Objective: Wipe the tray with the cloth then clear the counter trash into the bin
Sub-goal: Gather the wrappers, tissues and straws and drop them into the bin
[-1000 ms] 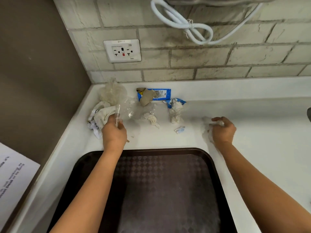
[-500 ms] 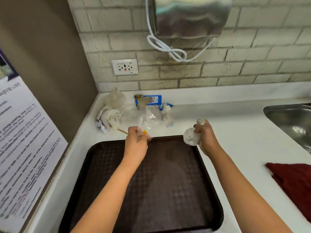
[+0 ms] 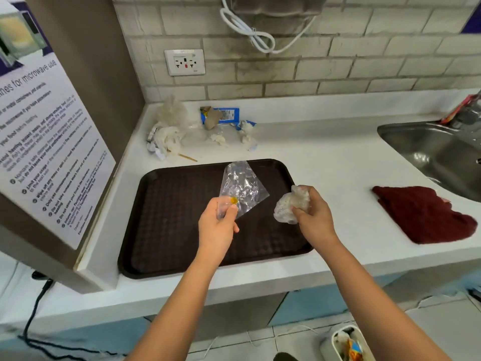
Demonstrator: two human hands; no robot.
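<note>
Below, the bin (image 3: 347, 343) holds wrappers, seemingly; left hand (image 3: 217, 225) pinches clear plastic (image 3: 240, 188), right hand (image 3: 312, 214) grips wad (image 3: 290, 207).

A shared pantry or break-room kitchenette: a white bench (image 3: 325, 162) runs below a pale brick-tile wall (image 3: 338, 66) with a white power socket (image 3: 185, 62), a stainless steel sink (image 3: 429, 152) sits at the bench's right edge, and a printed microwave-use notice (image 3: 44, 142) hangs at the left.

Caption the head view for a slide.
Left hand holds clear wrapper, right hand crumpled wad, above dark tray.
</note>
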